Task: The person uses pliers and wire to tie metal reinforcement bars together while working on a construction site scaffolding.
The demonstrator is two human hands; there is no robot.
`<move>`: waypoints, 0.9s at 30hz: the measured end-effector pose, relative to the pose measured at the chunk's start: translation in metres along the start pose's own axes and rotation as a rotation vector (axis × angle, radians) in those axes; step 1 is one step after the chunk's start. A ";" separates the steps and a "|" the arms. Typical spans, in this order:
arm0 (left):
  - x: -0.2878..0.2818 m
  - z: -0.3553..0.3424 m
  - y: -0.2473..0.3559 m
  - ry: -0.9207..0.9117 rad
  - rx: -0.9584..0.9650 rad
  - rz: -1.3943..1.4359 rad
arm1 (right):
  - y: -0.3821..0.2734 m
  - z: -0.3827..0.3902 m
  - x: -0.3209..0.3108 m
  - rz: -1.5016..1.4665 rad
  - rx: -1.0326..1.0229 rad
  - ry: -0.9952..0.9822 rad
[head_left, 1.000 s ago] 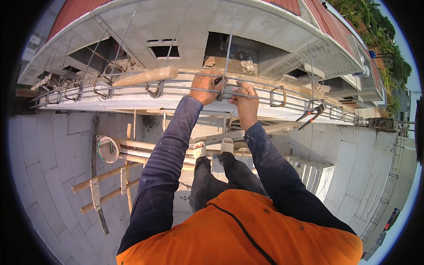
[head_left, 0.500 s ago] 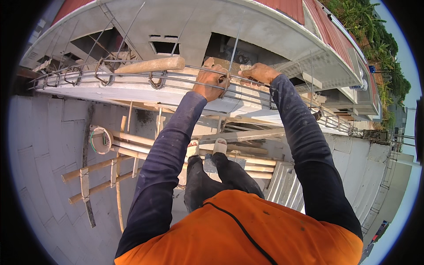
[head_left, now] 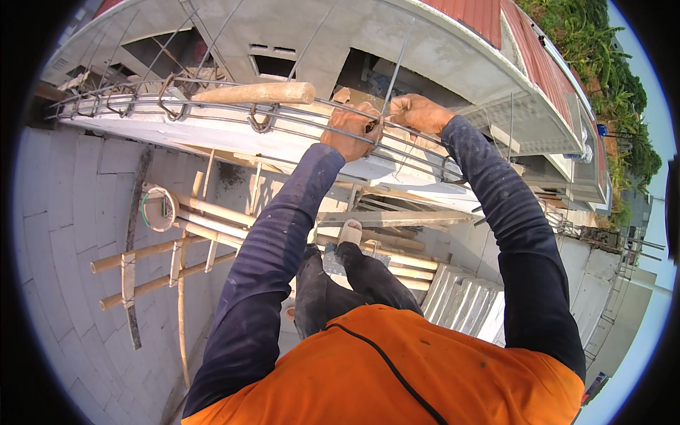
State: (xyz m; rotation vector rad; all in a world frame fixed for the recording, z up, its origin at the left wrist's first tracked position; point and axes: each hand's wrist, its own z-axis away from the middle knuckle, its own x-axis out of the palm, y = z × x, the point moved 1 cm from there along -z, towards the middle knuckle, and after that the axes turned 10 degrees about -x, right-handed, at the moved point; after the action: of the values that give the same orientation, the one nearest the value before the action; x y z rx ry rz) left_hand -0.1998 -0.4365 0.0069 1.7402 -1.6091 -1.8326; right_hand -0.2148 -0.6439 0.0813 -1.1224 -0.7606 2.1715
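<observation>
A cage of thin steel reinforcing bars point(head_left: 297, 133) runs along the top of a white block wall. My left hand point(head_left: 350, 133) is closed around the bars where a stirrup crosses, beside an upright steel rod point(head_left: 398, 64). Just right of that rod, my right hand point(head_left: 423, 113) has its fingers pinched together above the bars. What it pinches is too small to make out. A thick, pale wooden handle point(head_left: 258, 93) lies across the cage left of my left hand. Bent stirrups point(head_left: 262, 119) hang along the bars.
Under me are bamboo poles point(head_left: 212, 227), a wooden plank point(head_left: 397, 218) and a round bucket point(head_left: 159, 209). A bamboo ladder-like frame point(head_left: 152, 273) stands at the left. Beyond the wall is a grey building with red roofing point(head_left: 467, 18). Stacked pale panels point(head_left: 467, 301) lie at lower right.
My right hand has come left, closer to the upright rod and my left hand, its fingers turned more downward. My left hand keeps its grip on the bars. The whole view has shifted slightly.
</observation>
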 end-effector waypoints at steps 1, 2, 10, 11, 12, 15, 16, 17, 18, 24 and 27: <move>0.000 0.001 0.001 -0.014 -0.009 0.001 | 0.002 0.001 0.001 0.034 -0.021 0.015; 0.001 0.001 0.001 -0.028 -0.017 0.003 | 0.004 0.004 0.002 0.067 -0.042 0.030; 0.000 -0.001 0.000 -0.021 0.034 0.051 | 0.012 0.020 0.004 -0.350 0.263 -0.032; 0.002 -0.002 -0.001 0.008 0.068 0.056 | 0.015 0.018 0.005 -0.339 0.280 -0.054; 0.003 -0.003 -0.002 0.036 0.103 0.061 | 0.017 0.017 0.005 -0.329 0.297 -0.075; -0.002 0.001 -0.007 -0.007 0.050 0.048 | 0.001 0.019 0.008 -0.379 0.324 -0.186; -0.002 0.001 -0.007 -0.003 0.057 0.052 | -0.004 0.022 0.008 -0.400 0.330 -0.234; -0.002 0.001 -0.007 0.002 0.063 0.055 | -0.001 0.024 0.009 -0.386 0.323 -0.277; -0.002 0.001 -0.008 0.008 0.067 0.058 | -0.002 0.027 0.007 -0.370 0.329 -0.305; 0.000 0.000 -0.004 0.004 0.062 0.046 | 0.004 0.025 0.001 -0.299 0.320 -0.463; 0.001 -0.002 -0.002 -0.050 0.032 0.095 | 0.004 0.029 -0.004 -0.212 0.346 -0.339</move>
State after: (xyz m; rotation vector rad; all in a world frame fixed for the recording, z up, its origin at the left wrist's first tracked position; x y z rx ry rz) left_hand -0.1975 -0.4369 0.0052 1.6123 -1.7173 -1.8309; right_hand -0.2385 -0.6561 0.0950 -0.4848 -0.5804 2.2244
